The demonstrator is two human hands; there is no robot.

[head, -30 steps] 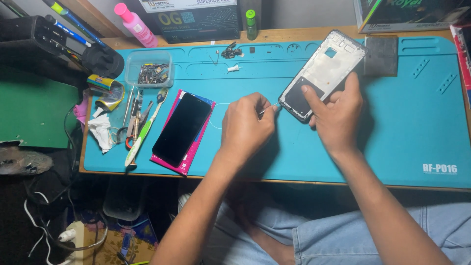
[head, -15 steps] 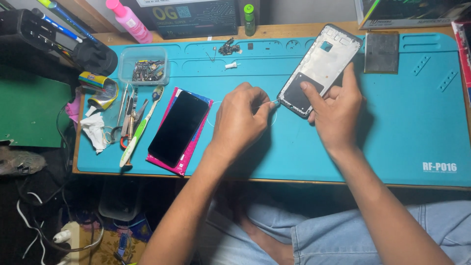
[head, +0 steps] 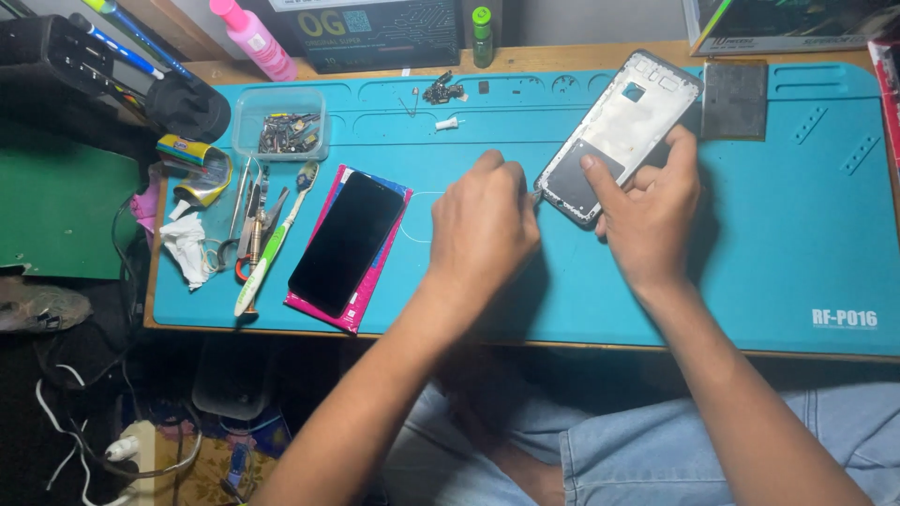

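nearest the viewer, the left hand [head: 483,230] is curled into a loose fist on the blue work mat [head: 778,234], its fingertips pinched together at the lower corner of the phone frame [head: 619,136]; whether a fine tool is pinched there cannot be told. just beside it, the right hand [head: 647,211] is closed round the lower end of the frame, the thumb pressed on a dark patch and the fingers wrapped behind. the frame is held tilted, upper end away from the viewer, its pale inner face shown with a small blue square near the top. to the left a black phone screen [head: 345,242] lies on a pink pouch [head: 361,305], with a toothbrush [head: 274,244] alongside. farther back a clear parts tray [head: 279,124] is set
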